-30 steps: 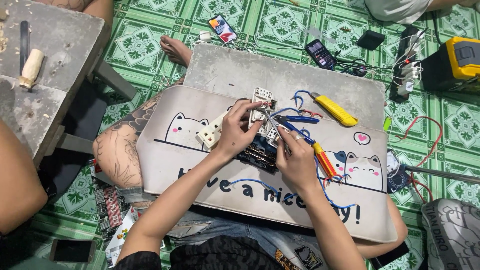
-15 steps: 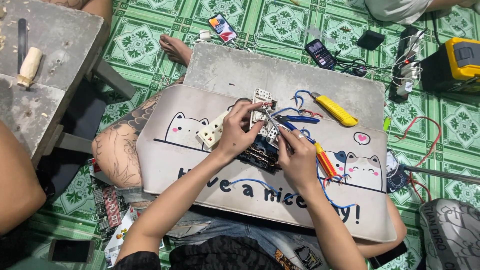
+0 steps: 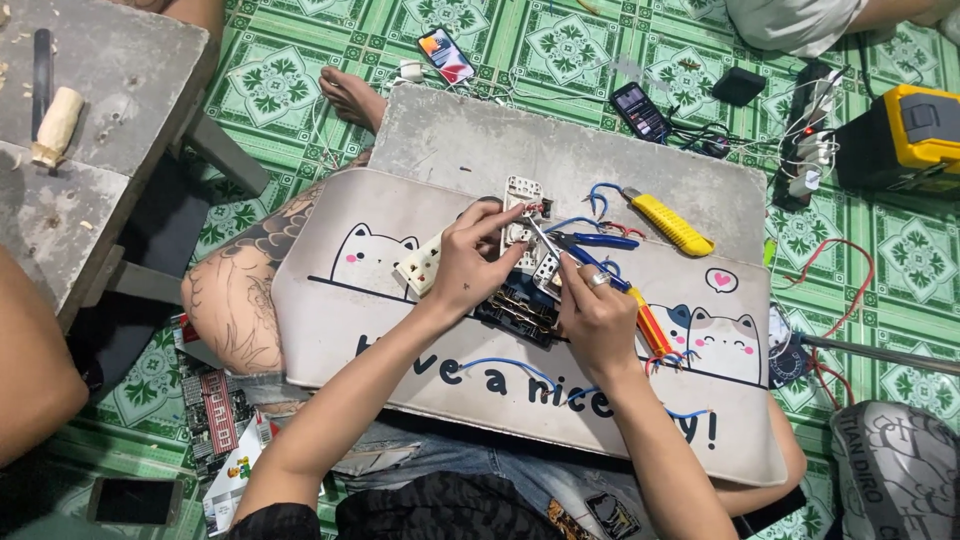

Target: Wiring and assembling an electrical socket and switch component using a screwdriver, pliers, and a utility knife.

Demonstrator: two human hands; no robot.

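Left hand (image 3: pixel 462 262) grips the white plastic switch plate (image 3: pixel 522 215) upright — right hand (image 3: pixel 592 310) closes on a thin metal screwdriver (image 3: pixel 545 243), its shaft slanting up-left into the plate.

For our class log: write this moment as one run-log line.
left hand: holds white switch plate | right hand: holds thin tool on it | yellow knife: lies apart

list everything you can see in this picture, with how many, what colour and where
switch plate: one, white, mat centre, left fingers on it
socket strip: one, cream, left of it
screwdriver: one, metal shaft, in right hand
utility knife: one, yellow, upper right
pliers: one, blue handles, beside plate
mat: one, pale with cats, on lap board
phones: two, lit, on floor
left hand: on plate
right hand: holding screwdriver
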